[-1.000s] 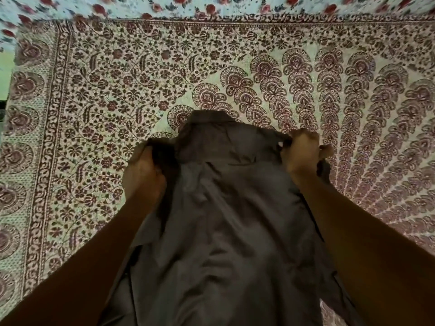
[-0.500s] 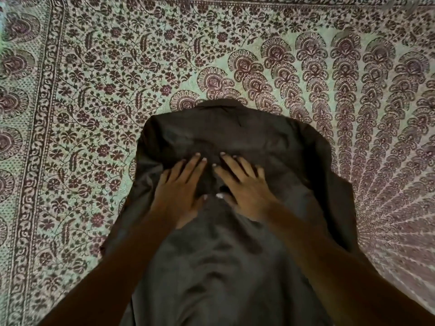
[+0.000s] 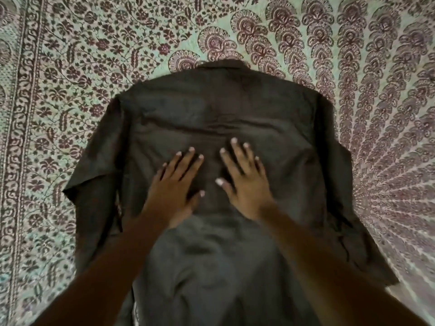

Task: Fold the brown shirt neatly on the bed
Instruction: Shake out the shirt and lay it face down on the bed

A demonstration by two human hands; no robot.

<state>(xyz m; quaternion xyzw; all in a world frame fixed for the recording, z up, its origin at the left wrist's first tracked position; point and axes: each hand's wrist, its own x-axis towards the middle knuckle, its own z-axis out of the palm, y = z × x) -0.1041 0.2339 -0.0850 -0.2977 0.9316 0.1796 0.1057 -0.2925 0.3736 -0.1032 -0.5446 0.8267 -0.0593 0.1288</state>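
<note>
The brown shirt [image 3: 219, 114] lies back side up on the bed, collar at the far end and both short sleeves spread to the sides. My left hand [image 3: 175, 184] rests flat on the middle of its back, fingers apart. Beside it, my right hand [image 3: 244, 182] also lies flat on the cloth with fingers spread. Neither hand grips the fabric. The shirt's lower part is wrinkled and runs out of view between my forearms.
A patterned bedcover [image 3: 70, 90] in pale green and maroon lies under the shirt on all sides. Its border band [image 3: 21, 114] runs along the left.
A second ago both hands gripped the shirt's shoulders in the air. The shirt now lies flat, and both open hands have slid a little down its back.
</note>
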